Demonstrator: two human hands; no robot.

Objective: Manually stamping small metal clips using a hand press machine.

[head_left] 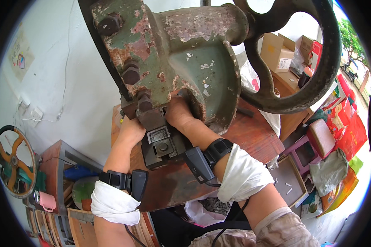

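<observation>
A heavy old press (210,70) with flaking green paint stands before me on a reddish-brown wooden table (251,136). Both my hands reach in around its dark metal die block (163,144), under the ram with its large rusty bolts. My left hand (132,129) is at the block's left side, its fingers hidden behind the metal. On the other side, my right hand (179,110) goes in beneath the press body, and its fingertips are out of sight too. Whatever either hand touches there cannot be seen. Each wrist wears a black strapped device.
A large dark handwheel (294,105) juts out at the upper right. Cardboard boxes (277,51) sit behind it. To the right are a pink stool (305,144), bags and a shallow wooden tray (290,181). Another wheel (14,160) and a pink mug (46,201) are at left.
</observation>
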